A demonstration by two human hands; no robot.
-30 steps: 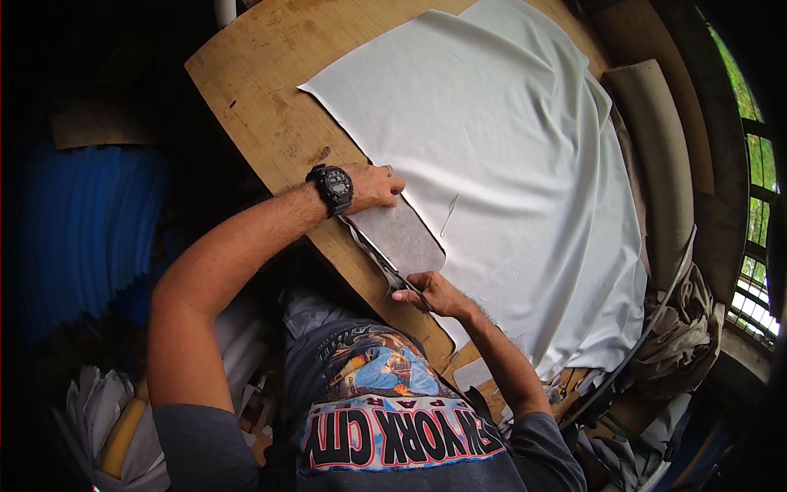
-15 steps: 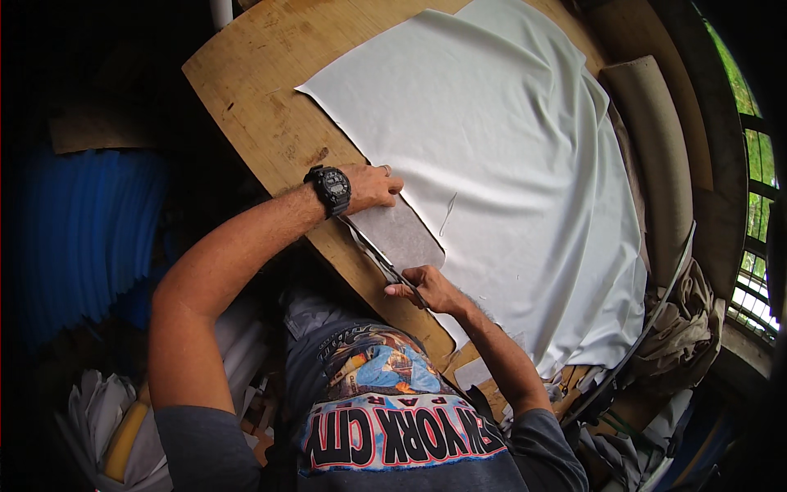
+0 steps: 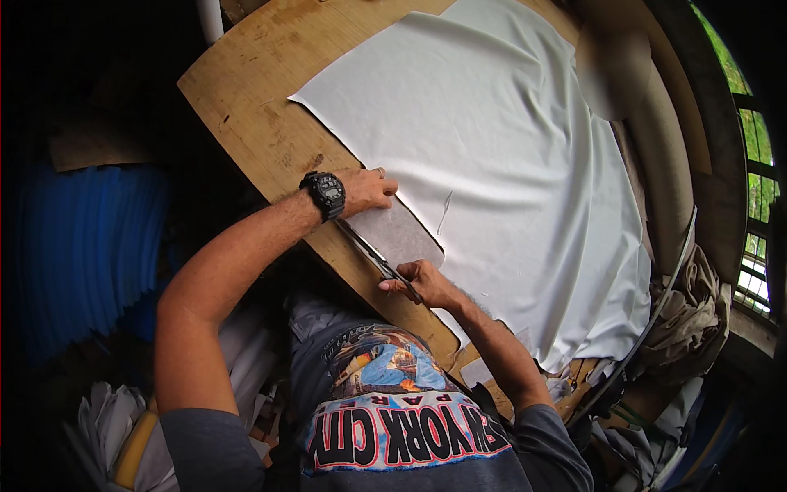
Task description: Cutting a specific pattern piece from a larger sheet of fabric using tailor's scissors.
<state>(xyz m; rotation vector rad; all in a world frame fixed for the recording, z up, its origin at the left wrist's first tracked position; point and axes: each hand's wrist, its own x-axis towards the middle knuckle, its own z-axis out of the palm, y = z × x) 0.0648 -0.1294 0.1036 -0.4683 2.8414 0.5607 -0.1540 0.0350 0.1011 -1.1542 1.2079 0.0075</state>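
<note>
though the right hand (image 3: 422, 283) covers the handles of the scissors (image 3: 373, 256), so the grip itself is hard to make out, its fingers look curled shut around them, and the dark blades run up and to the left along the near edge of the white fabric (image 3: 508, 164). whether the blades are parted cannot be told. the left hand (image 3: 365, 190), with a black wristwatch (image 3: 326, 193), lies flat with its fingers pressing on a grey pattern piece (image 3: 402, 236), which rests on the fabric's near corner, just beside the blades. fabric covers most of the wooden worktop (image 3: 246, 98); its far side is cut off at the frame's top. a cardboard tube (image 3: 656, 139) lies along the right edge, partly blurred.
</note>
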